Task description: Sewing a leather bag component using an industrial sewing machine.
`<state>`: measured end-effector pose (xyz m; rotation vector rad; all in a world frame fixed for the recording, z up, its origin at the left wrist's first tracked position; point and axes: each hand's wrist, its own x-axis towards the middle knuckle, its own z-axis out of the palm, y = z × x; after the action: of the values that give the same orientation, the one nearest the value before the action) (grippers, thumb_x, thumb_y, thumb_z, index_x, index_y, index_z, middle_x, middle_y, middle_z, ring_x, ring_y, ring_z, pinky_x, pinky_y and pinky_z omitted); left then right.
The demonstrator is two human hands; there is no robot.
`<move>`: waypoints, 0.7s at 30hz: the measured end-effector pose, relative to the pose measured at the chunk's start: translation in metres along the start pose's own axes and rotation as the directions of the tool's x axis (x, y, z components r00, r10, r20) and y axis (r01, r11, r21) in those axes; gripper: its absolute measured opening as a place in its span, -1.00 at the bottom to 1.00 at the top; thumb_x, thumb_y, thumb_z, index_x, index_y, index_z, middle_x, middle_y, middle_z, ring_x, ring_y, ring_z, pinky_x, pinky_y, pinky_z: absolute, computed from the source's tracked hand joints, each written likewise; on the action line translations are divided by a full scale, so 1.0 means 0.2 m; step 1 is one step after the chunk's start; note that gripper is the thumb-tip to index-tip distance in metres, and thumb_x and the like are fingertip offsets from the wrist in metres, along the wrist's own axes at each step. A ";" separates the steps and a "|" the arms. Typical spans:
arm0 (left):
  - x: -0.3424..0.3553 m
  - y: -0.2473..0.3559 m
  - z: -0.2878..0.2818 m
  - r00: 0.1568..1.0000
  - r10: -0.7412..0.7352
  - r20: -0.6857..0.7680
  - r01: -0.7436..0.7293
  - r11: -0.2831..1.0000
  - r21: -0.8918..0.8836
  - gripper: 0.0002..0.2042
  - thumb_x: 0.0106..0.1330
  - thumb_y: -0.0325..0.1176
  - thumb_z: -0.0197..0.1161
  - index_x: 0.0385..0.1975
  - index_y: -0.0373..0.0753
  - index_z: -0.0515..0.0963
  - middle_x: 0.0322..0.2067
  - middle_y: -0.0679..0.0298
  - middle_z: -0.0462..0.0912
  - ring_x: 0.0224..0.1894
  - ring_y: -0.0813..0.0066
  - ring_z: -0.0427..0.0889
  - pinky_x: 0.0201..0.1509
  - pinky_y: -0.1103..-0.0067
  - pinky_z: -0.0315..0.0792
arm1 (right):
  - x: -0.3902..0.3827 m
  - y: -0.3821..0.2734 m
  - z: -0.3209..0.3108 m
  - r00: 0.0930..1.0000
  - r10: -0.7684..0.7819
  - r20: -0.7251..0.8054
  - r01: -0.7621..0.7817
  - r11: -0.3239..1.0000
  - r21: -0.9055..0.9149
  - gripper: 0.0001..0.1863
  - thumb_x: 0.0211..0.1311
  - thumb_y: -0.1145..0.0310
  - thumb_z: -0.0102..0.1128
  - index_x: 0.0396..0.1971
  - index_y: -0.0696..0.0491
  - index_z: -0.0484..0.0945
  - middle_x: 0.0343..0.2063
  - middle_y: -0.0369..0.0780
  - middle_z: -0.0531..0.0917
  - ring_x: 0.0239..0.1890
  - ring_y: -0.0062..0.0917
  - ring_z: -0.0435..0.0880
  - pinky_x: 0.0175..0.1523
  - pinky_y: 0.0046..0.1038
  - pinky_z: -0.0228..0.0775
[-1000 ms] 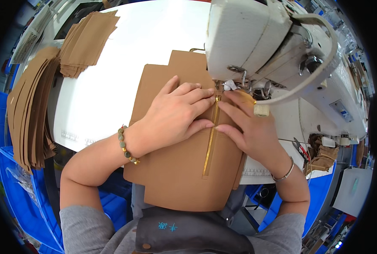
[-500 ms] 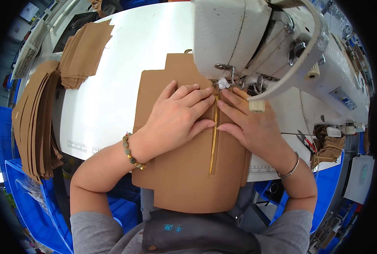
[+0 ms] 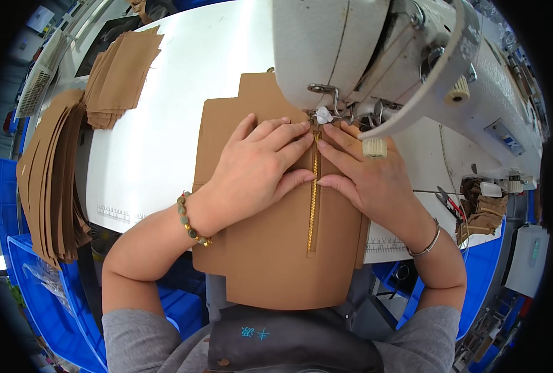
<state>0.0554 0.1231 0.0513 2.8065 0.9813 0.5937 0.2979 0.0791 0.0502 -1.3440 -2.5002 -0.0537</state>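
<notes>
A brown fabric panel (image 3: 276, 273) with notched corners lies under the sewing machine head (image 3: 332, 50). A gold-toothed zipper (image 3: 314, 205) runs lengthwise down it, its far end close to the presser foot area. My left hand (image 3: 261, 155) rests flat on the panel left of the zipper, fingers stretched toward the needle area and thumb beside the teeth. My right hand (image 3: 366, 177) lies on the right side, fingers extended, some of them partly hidden by the machine. Both thumb tips nearly meet over the zipper. The needle itself is hidden behind a small white piece (image 3: 324, 115).
Brown fabric pieces are stacked (image 3: 53, 180) at the table's left edge, with another pile (image 3: 122, 78) behind. Red-handled snips (image 3: 450, 202) lie at right beside small brown pieces (image 3: 484, 214). Blue bins (image 3: 53, 298) stand below the white tabletop (image 3: 183, 99).
The panel and zipper have shifted slightly away from me, toward the needle area. Both hands stay flat on the panel in much the same pose. The whole view has shifted a little.
</notes>
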 end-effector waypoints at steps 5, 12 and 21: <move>0.00 0.00 -0.01 0.999 -0.009 0.033 0.009 1.000 0.006 -0.49 0.32 -0.05 0.41 0.19 -0.20 0.63 0.04 0.21 0.64 0.17 0.16 0.56 0.42 0.10 0.33 | 0.00 0.00 0.01 1.000 0.000 -0.012 0.000 1.000 0.008 -0.39 0.24 -0.08 0.35 0.22 -0.08 0.64 -0.04 -0.24 0.76 0.14 -0.26 0.64 0.52 0.04 0.14; 0.01 0.00 0.00 1.000 0.015 -0.009 -0.015 1.000 -0.014 -0.49 0.31 -0.06 0.42 0.18 -0.21 0.64 0.12 0.19 0.63 0.24 0.13 0.54 0.46 0.14 0.29 | -0.01 0.00 0.02 1.000 0.010 -0.023 -0.009 0.999 0.046 -0.39 0.24 -0.07 0.36 0.21 -0.06 0.65 -0.03 -0.23 0.76 0.18 -0.24 0.63 0.52 0.05 0.13; 0.00 0.00 -0.01 1.000 0.001 0.024 -0.001 1.000 0.009 -0.48 0.33 -0.03 0.40 0.20 -0.18 0.62 0.12 0.21 0.63 0.24 0.14 0.54 0.44 0.07 0.31 | -0.01 0.00 0.02 1.000 0.007 -0.023 -0.006 0.999 0.036 -0.40 0.25 -0.07 0.35 0.22 -0.06 0.65 0.04 -0.21 0.74 0.19 -0.21 0.62 0.52 0.06 0.14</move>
<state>0.0548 0.1242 0.0529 2.8154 0.9813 0.5558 0.2979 0.0784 0.0453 -1.3293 -2.4664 -0.0222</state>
